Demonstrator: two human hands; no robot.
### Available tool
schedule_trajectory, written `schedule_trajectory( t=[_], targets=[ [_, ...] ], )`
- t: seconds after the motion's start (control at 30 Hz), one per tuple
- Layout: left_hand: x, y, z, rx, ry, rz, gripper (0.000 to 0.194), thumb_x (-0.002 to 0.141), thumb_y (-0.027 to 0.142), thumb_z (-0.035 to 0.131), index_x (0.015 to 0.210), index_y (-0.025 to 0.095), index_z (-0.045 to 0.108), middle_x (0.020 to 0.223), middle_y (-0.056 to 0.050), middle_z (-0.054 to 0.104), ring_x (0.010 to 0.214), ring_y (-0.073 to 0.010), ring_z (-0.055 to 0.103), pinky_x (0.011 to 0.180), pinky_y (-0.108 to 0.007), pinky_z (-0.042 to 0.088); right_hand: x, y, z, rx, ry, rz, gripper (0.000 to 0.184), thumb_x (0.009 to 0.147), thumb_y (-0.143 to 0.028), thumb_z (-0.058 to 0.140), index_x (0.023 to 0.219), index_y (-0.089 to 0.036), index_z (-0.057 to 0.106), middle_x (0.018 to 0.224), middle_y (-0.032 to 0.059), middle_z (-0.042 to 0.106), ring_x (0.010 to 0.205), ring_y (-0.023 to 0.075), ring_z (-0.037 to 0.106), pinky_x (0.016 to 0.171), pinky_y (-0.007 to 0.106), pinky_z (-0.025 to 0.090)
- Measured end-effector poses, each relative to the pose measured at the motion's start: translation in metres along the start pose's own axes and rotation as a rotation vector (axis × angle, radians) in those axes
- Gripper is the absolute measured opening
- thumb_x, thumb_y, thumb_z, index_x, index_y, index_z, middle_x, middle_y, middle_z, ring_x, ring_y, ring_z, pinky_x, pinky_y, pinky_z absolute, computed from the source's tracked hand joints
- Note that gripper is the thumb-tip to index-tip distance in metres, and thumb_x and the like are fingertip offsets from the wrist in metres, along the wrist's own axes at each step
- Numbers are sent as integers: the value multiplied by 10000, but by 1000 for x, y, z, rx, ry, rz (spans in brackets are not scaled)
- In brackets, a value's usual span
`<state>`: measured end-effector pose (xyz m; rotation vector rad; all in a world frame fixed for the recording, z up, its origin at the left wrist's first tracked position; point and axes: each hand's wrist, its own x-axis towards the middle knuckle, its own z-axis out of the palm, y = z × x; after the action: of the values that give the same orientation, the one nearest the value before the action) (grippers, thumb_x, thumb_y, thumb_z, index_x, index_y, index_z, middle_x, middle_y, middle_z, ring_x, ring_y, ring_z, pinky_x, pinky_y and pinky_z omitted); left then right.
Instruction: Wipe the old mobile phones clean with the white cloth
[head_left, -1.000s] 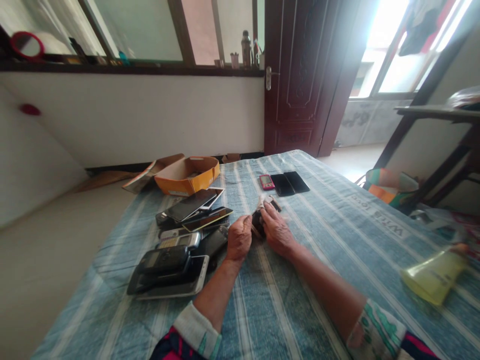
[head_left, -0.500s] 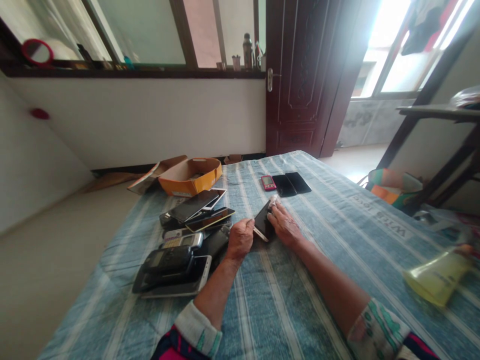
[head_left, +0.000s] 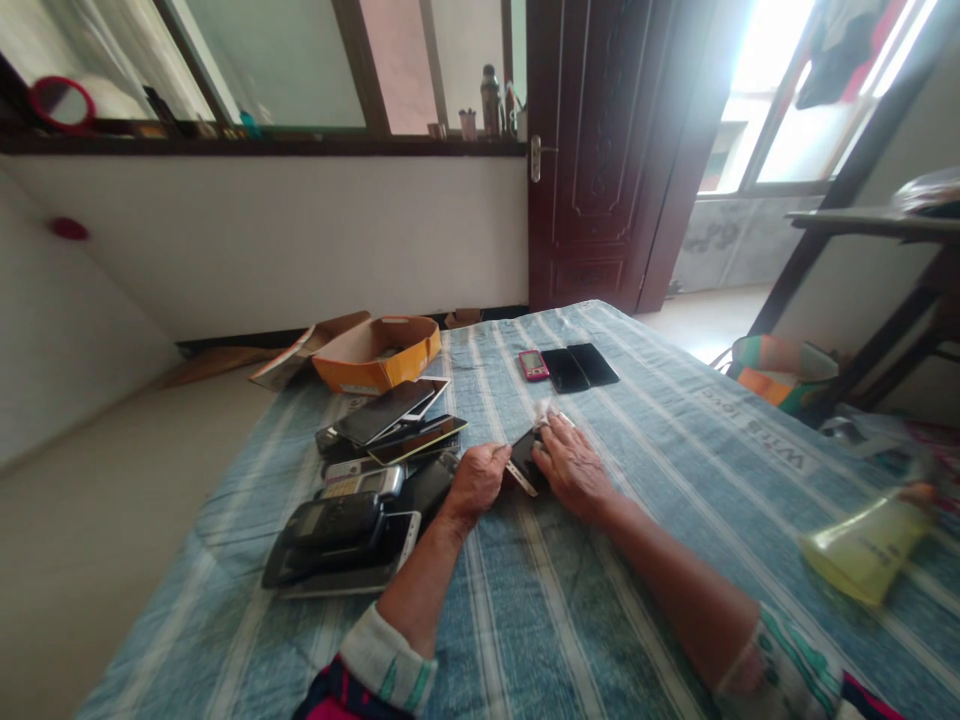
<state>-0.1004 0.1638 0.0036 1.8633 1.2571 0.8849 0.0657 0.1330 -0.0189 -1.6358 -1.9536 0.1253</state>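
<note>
A phone (head_left: 528, 462), at centre frame, is pinched along its edge by the left hand (head_left: 477, 482); a white wad (head_left: 545, 409) is pressed on it under the right hand's (head_left: 576, 468) curled grip. Three phones (head_left: 568, 371) above are judged done, the pile (head_left: 365, 480) at left untreated.

From my feed I see a blue cloth (head_left: 585, 620) striped in off-white, a black-faced phone (head_left: 526, 460) with a pale edge, a white wad (head_left: 544, 408) against it, a hot-pink phone (head_left: 533, 366) farther off, an orange box (head_left: 375, 370) far left and a dark red door (head_left: 615, 150) beyond.
</note>
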Motion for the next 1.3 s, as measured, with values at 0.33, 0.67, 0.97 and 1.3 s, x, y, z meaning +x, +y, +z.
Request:
schedule_trajectory(
  t=[0.33, 0.67, 0.97, 1.3],
  targets=[
    [-1, 3, 1, -66, 45, -50, 317, 821, 381, 430, 589, 190, 530, 548, -6, 572, 541, -149, 526, 558, -258, 415, -15, -23, 1, 18, -50, -133, 497, 915, -371, 465, 1332, -102, 493, 1481, 172, 364, 1400, 279, 274, 1129, 438, 274],
    [-2, -4, 4, -70, 59, -17, 322, 825, 394, 441, 638, 174, 582, 582, -20, 584, 559, -156, 540, 574, -270, 439, 6, 1, 1, 12, -8, 8, 488, 933, -338, 416, 1340, -74, 469, 1483, 200, 345, 1402, 289, 264, 1120, 477, 261],
    [-2, -2, 3, -21, 62, -3, 310, 836, 366, 428, 637, 179, 573, 617, -22, 598, 592, -155, 538, 591, -260, 432, -12, -25, 5, 18, -42, -162, 531, 912, -404, 456, 1349, -102, 466, 1503, 170, 322, 1415, 280, 229, 1123, 444, 273],
    [-1, -5, 5, -47, 59, 0, 327, 838, 378, 436, 636, 181, 602, 576, -15, 577, 534, -157, 521, 553, -277, 409, 11, 14, 6, 46, 44, 13, 453, 949, -347, 372, 1312, -106, 498, 1470, 183, 377, 1392, 268, 293, 1120, 466, 272]
  ],
)
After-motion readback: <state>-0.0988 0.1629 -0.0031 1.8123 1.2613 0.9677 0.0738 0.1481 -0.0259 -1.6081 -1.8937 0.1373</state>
